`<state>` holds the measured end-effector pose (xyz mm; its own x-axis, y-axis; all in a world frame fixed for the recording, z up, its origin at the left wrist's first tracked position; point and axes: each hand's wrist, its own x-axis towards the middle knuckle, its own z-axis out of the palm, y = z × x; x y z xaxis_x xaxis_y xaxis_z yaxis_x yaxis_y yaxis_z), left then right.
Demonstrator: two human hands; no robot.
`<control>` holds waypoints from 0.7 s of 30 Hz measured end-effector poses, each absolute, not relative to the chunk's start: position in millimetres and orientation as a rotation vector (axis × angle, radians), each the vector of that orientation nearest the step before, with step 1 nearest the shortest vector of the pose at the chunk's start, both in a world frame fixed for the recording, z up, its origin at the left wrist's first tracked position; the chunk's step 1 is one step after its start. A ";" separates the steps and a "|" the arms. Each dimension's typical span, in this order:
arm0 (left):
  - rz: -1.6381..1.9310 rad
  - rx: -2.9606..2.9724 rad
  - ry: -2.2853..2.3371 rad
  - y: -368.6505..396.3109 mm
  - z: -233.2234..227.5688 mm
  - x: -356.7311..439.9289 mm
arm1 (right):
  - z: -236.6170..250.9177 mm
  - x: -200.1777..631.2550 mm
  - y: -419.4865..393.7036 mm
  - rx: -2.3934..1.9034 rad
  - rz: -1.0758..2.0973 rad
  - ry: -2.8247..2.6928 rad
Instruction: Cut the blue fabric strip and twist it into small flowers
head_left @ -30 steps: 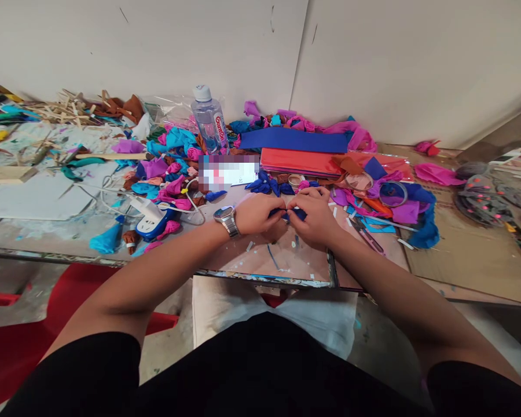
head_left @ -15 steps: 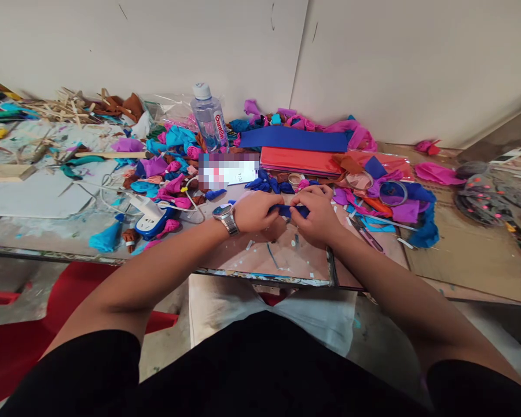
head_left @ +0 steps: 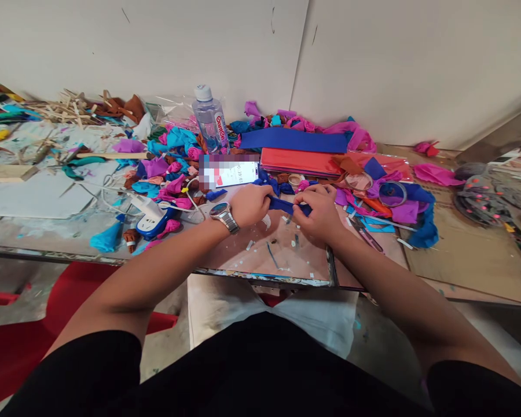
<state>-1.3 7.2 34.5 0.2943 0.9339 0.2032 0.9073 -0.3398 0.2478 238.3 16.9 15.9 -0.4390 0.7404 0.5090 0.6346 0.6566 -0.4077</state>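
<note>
My left hand [head_left: 249,204], with a metal watch at the wrist, and my right hand [head_left: 319,211] both pinch a strip of dark blue crepe paper [head_left: 282,204]. The strip is stretched between them, just above the table [head_left: 260,255]. Behind my hands lie several small folded blue paper pieces [head_left: 264,182] and a phone [head_left: 230,172] with its screen lit. A little white scrap [head_left: 267,220] hangs under my left hand.
A water bottle [head_left: 209,119] stands at the back among crumpled pink, turquoise and purple paper. Flat blue [head_left: 293,139] and red [head_left: 301,161] paper sheets lie behind. A white power strip [head_left: 150,215] sits left, tape rolls [head_left: 393,193] right, wooden sticks [head_left: 65,107] far left.
My hands have moved apart and slightly away from me, pulling the bunched blue paper out into a longer strip between them.
</note>
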 end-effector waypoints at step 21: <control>0.409 2.556 1.642 10.6 38.7 -6.7 | 14.8 239.2 18.5 -1.100 0.198 -2.215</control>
